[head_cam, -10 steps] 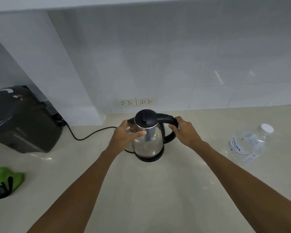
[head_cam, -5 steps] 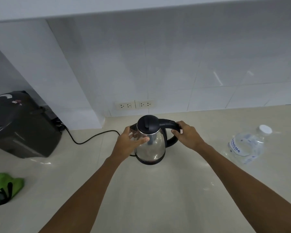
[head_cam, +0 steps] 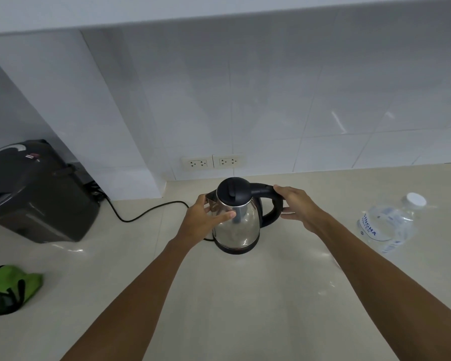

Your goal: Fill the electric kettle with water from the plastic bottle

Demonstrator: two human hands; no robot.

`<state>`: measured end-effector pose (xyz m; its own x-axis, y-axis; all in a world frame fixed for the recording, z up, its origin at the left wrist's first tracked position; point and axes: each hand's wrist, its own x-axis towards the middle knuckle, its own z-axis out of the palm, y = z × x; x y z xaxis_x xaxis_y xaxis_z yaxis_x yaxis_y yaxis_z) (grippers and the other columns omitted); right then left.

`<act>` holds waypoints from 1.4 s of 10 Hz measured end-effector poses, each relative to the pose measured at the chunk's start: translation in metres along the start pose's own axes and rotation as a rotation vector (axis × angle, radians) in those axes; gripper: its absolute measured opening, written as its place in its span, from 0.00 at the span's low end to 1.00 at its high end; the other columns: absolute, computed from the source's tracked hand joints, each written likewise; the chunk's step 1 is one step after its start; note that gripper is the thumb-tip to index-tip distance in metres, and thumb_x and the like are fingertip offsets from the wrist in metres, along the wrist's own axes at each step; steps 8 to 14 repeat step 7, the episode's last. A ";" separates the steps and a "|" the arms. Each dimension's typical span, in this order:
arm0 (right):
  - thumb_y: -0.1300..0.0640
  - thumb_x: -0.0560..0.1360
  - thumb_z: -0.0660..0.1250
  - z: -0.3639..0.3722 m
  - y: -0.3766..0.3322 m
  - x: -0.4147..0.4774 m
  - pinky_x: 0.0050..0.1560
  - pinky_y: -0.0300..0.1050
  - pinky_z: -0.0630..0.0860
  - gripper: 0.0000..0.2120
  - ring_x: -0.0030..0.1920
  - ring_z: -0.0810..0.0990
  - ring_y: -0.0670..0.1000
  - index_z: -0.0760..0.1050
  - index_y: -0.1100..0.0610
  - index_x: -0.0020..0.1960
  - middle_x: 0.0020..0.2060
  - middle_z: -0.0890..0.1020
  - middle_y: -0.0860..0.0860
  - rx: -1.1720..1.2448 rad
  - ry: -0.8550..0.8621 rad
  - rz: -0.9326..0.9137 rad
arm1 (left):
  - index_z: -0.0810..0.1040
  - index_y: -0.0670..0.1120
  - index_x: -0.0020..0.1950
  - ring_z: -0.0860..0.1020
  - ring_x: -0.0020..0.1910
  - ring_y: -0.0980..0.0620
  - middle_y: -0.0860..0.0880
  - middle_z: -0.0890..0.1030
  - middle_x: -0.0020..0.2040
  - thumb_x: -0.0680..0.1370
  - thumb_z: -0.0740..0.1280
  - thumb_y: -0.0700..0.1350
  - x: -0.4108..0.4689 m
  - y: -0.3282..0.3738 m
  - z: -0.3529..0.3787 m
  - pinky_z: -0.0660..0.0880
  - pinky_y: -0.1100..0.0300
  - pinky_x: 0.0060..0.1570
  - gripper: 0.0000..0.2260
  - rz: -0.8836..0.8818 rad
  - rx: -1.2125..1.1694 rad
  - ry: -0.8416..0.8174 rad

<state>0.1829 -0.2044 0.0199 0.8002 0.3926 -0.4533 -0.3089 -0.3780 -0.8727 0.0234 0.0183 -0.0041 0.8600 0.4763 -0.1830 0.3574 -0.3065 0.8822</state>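
- Kettle [head_cam: 236, 220]: stainless steel body, black lid shut, black handle pointing right; stands upright on its black base at mid-counter, in front of the wall sockets [head_cam: 212, 162].
- Left hand [head_cam: 202, 220]: cupped against the kettle's left side just below the spout, thumb laid across the front of the steel body, fingers curled round the far side. Grasping the body.
- Right hand [head_cam: 298, 207]: at the handle [head_cam: 270, 204], fingers over its top and thumb at its outer curve. Wrapped loosely round it; cannot tell whether the grip is tight.
- Plastic bottle [head_cam: 387, 224]: clear, white cap on, blue lettering on the label; on the counter well to the right of the kettle, apart from both hands. Appears tilted away from the camera; wide lens makes this hard to judge.
- Counter [head_cam: 232, 295]: pale, glossy, with reflections near the right forearm.
- Black cord [head_cam: 146, 213]: runs along the counter from behind the left hand to the dark appliance [head_cam: 34, 194] at far left.
- Green cloth item [head_cam: 9, 289] with black trim: lies at the left edge of the counter, well apart from the kettle.
- Wall: white tiles behind.
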 end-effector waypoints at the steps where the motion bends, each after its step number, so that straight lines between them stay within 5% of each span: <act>1: 0.44 0.81 0.63 0.000 0.002 0.002 0.56 0.50 0.79 0.16 0.55 0.81 0.57 0.78 0.54 0.60 0.53 0.82 0.51 0.005 0.017 0.001 | 0.73 0.50 0.69 0.76 0.64 0.56 0.61 0.78 0.57 0.69 0.82 0.57 0.000 0.001 0.000 0.73 0.57 0.63 0.34 -0.004 -0.002 0.004; 4: 0.44 0.81 0.63 -0.001 0.001 -0.001 0.50 0.46 0.77 0.16 0.56 0.81 0.56 0.78 0.54 0.59 0.52 0.82 0.52 -0.011 -0.001 -0.022 | 0.72 0.49 0.70 0.74 0.63 0.55 0.58 0.76 0.59 0.69 0.81 0.57 -0.001 0.003 0.001 0.74 0.54 0.64 0.34 -0.008 0.032 0.013; 6: 0.36 0.82 0.48 -0.002 0.004 -0.001 0.59 0.52 0.72 0.26 0.56 0.78 0.57 0.76 0.52 0.60 0.52 0.81 0.52 -0.547 0.041 -0.204 | 0.71 0.50 0.72 0.73 0.68 0.52 0.55 0.77 0.65 0.69 0.79 0.63 -0.005 0.003 0.001 0.70 0.58 0.60 0.37 0.022 0.112 0.035; 7: 0.38 0.83 0.45 -0.004 -0.001 -0.006 0.58 0.52 0.70 0.27 0.60 0.77 0.59 0.74 0.53 0.65 0.55 0.81 0.54 -0.697 0.060 -0.271 | 0.61 0.49 0.81 0.66 0.78 0.47 0.50 0.68 0.78 0.70 0.76 0.66 -0.010 0.010 -0.003 0.68 0.50 0.71 0.47 0.034 0.204 0.038; 14: 0.38 0.83 0.45 -0.004 -0.001 -0.006 0.58 0.52 0.70 0.27 0.60 0.77 0.59 0.74 0.53 0.65 0.55 0.81 0.54 -0.697 0.060 -0.271 | 0.61 0.49 0.81 0.66 0.78 0.47 0.50 0.68 0.78 0.70 0.76 0.66 -0.010 0.010 -0.003 0.68 0.50 0.71 0.47 0.034 0.204 0.038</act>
